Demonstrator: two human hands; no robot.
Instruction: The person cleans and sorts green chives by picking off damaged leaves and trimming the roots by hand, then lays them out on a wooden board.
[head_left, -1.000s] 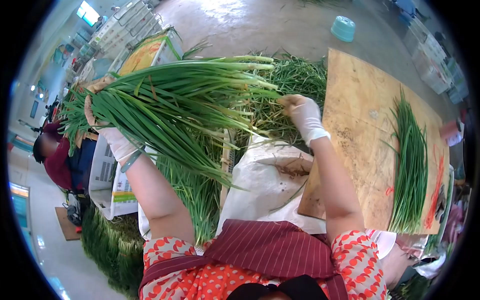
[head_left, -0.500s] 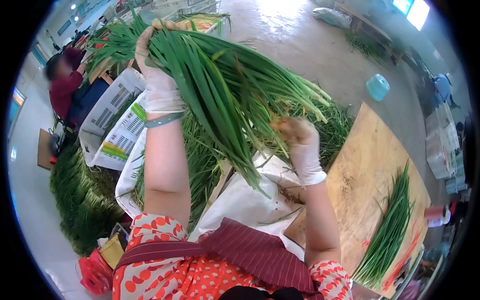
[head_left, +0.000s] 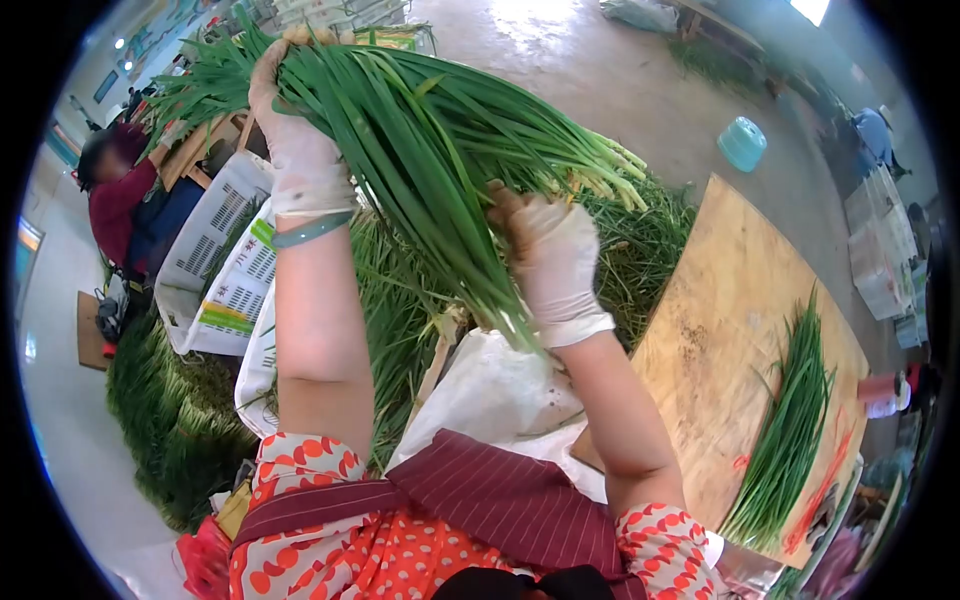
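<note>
My left hand (head_left: 295,130), in a whitish glove soiled at the fingers, is wrapped round a big bunch of long green stalks (head_left: 400,130). The bunch fans out to the right, its pale ends (head_left: 610,165) at the upper middle. My right hand (head_left: 545,250), gloved too, reaches in at the lower side of the bunch with its fingers bent together among the stalks; what they hold is hidden. Below the hands lies a white sack (head_left: 490,390). On the wooden board (head_left: 700,330) at the right rests a smaller green bundle (head_left: 787,430) beside red ties (head_left: 820,490).
White crates (head_left: 215,240) with greens stand at the left, near a seated person (head_left: 120,200). A green heap (head_left: 165,410) lies on the floor there. Loose leaves (head_left: 640,260) are piled behind the sack. A turquoise tub (head_left: 742,144) sits on the floor beyond the board.
The view has turned and tilted. My right hand has moved left from beside the pale ends to the bunch's lower stalks. My left hand has kept its hold on the bunch.
</note>
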